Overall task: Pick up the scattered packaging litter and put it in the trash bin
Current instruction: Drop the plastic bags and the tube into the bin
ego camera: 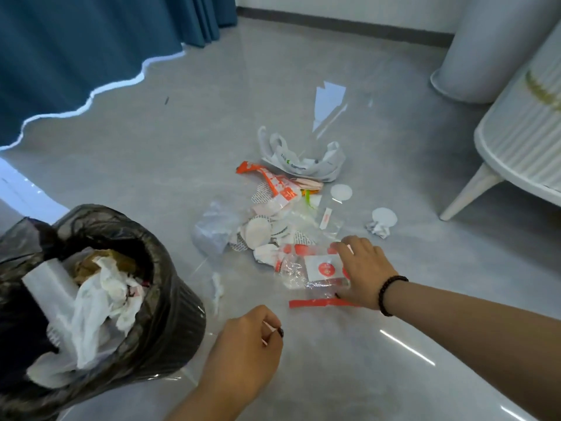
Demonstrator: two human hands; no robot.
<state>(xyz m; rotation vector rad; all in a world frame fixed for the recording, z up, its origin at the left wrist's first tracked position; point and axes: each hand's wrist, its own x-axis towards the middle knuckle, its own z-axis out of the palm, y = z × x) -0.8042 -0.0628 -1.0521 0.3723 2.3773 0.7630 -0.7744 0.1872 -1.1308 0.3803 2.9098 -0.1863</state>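
Right now the right hand [365, 270] presses spread fingers on a clear wrapper [315, 268] at the near edge of the litter pile [273, 214] on the floor [182, 147]. The left hand [243, 354], beside the bin [164, 299], pinches a thin scrap. Better to bunch the slippery film into the palm before lifting, or it may slide free

**Background, non-task**

Glossy grey tiled floor [188, 123]. Blue curtain [76, 47] at upper left, hem touching floor. White ribbed chair [522, 147] at right edge on slanted leg. White cylindrical column [473, 47] just behind it. Dark baseboard [334, 24] along far wall.
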